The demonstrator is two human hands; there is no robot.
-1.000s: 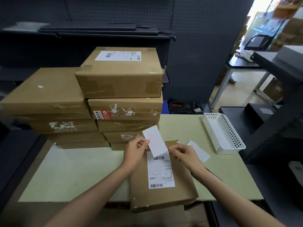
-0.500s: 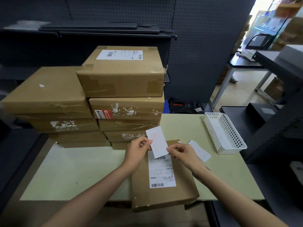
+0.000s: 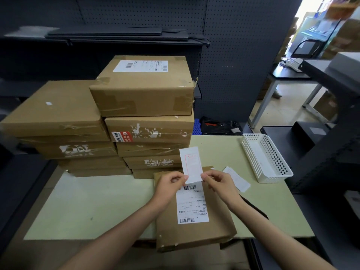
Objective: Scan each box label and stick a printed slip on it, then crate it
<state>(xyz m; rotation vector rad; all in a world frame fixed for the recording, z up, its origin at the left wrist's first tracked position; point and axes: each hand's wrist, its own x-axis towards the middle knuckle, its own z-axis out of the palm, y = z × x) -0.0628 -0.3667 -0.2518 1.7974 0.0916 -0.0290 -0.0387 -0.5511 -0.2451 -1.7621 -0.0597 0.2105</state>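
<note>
A flat brown cardboard box [image 3: 218,228] lies at the table's front edge with a white barcode label [image 3: 191,205] on its top. Above its far end I hold a small white printed slip [image 3: 191,164] with red print, upright. My left hand [image 3: 169,185] pinches the slip's lower left corner and my right hand [image 3: 219,183] pinches its lower right corner. Both hands hover over the box's far half.
Two stacks of brown boxes [image 3: 144,94] stand at the back left of the pale green table [image 3: 101,201]. A white perforated basket [image 3: 266,156] sits at the right. Loose white slips [image 3: 238,180] lie right of my hands. Dark shelving stands behind.
The slip has turned from a leftward tilt to nearly upright. My hands have drawn closer together at its lower edge.
</note>
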